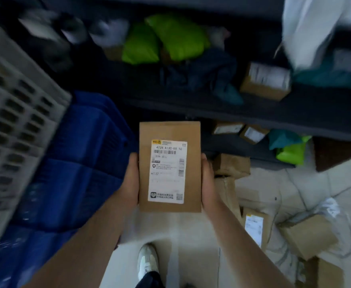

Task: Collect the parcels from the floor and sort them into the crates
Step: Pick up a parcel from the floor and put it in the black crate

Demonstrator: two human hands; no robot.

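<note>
I hold a flat brown cardboard parcel (pixel 192 142) with a white shipping label facing up, in the middle of the view. My left hand (pixel 130 179) grips its left edge and my right hand (pixel 209 183) grips its right edge. A blue crate (pixel 81 163) sits just left of the parcel, and a grey slotted crate (pixel 14 129) is at the far left. More cardboard parcels (pixel 307 235) lie on the pale floor at lower right.
Dark shelves (pixel 253 113) ahead hold green bags (pixel 170 38), dark bags and a labelled box (pixel 266 82). Small boxes (pixel 241 130) and a green bag (pixel 291 151) sit under the lower shelf. My shoe (pixel 147 260) stands on the floor below the parcel.
</note>
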